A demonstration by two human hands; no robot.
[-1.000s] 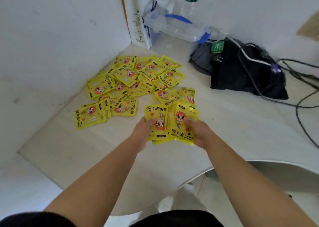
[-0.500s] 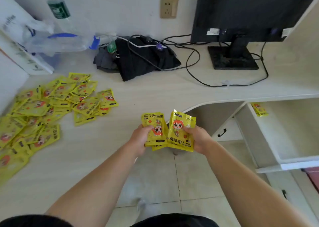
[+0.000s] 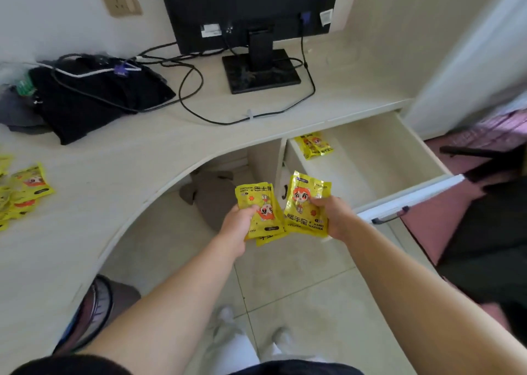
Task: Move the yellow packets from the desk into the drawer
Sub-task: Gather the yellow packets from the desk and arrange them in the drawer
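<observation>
The person's left hand [image 3: 238, 222] grips a small fan of yellow packets [image 3: 258, 206], thumb laid across their faces. The right hand [image 3: 335, 217] pinches another packet [image 3: 306, 203] by its right edge. The two bunches meet at their lower corners. How many the left hand has is hard to count, perhaps three.

Both hands hang over the tiled floor [image 3: 299, 275], in front of the curved edge of the counter [image 3: 128, 169] and just left of the open drawer [image 3: 370, 160] (its front panel, with a dark handle, juts out to the right). A pair of packets [image 3: 313, 145] lies in the drawer's back left corner. A heap of packets [image 3: 27, 183] lies at the counter's far left edge. Farther back on the counter stand a monitor [image 3: 251, 6] and a black cloth [image 3: 94, 100] draped with cables.
</observation>
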